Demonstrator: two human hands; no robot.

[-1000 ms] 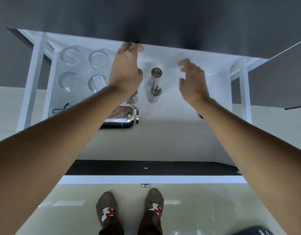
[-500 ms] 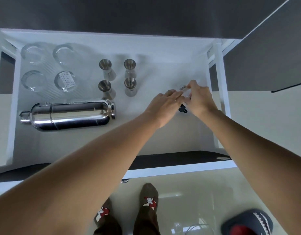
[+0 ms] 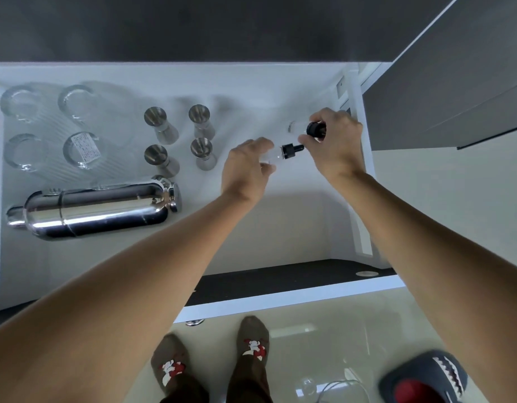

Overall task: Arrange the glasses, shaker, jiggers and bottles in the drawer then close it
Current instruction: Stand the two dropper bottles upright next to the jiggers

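The white drawer (image 3: pixel 309 222) stands open below me. Several clear ribbed glasses (image 3: pixel 79 149) fill its far left corner. Several steel jiggers (image 3: pixel 164 158) stand upright in the middle. The chrome shaker (image 3: pixel 91 210) lies on its side in front of the glasses. My left hand (image 3: pixel 248 170) holds a small clear dropper bottle (image 3: pixel 289 149) with a black cap, lying level over the drawer's right part. My right hand (image 3: pixel 336 144) grips a second dropper bottle (image 3: pixel 314 129) by its black cap, close to the right wall.
A dark countertop (image 3: pixel 193 24) overhangs the back of the drawer. A grey cabinet front (image 3: pixel 455 82) is at the right. My socked feet (image 3: pixel 251 353) stand on the glossy floor, beside a shark-patterned slipper (image 3: pixel 426 376) and a thin cable (image 3: pixel 336 388).
Both hands came down from the countertop edge into the right side of the drawer. They have drawn apart, each with one dropper bottle. The view has shifted to the right.
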